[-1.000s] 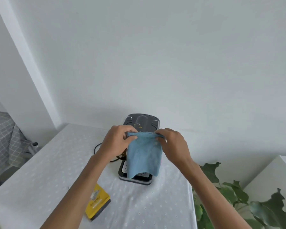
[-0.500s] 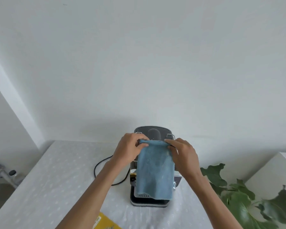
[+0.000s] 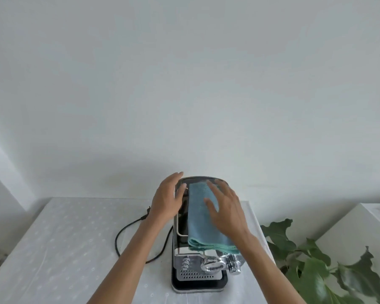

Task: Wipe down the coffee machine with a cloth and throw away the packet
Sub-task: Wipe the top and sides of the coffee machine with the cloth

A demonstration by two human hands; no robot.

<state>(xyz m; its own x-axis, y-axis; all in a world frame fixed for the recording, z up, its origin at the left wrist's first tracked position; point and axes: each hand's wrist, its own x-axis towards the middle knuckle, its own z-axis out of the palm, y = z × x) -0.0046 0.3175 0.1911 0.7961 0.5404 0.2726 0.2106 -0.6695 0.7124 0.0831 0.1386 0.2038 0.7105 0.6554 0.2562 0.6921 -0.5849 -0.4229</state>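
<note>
A black and chrome coffee machine [image 3: 198,266] stands on the white table [image 3: 64,249] against the wall. A folded blue cloth [image 3: 201,216] lies flat along the machine's top. My right hand [image 3: 226,207] rests palm down on the cloth with fingers spread. My left hand [image 3: 168,199] is open and touches the machine's upper left side, beside the cloth. The packet is out of view.
A black power cord [image 3: 127,233] loops on the table left of the machine. A leafy green plant [image 3: 316,266] stands to the right, with a white cabinet [image 3: 360,233] behind it. The white wall is close behind the machine.
Both hands held the cloth hanging in front of the machine. Now it lies folded on the machine's top, the right palm on it, the left hand off it. The view tilted up; the yellow packet left view.
</note>
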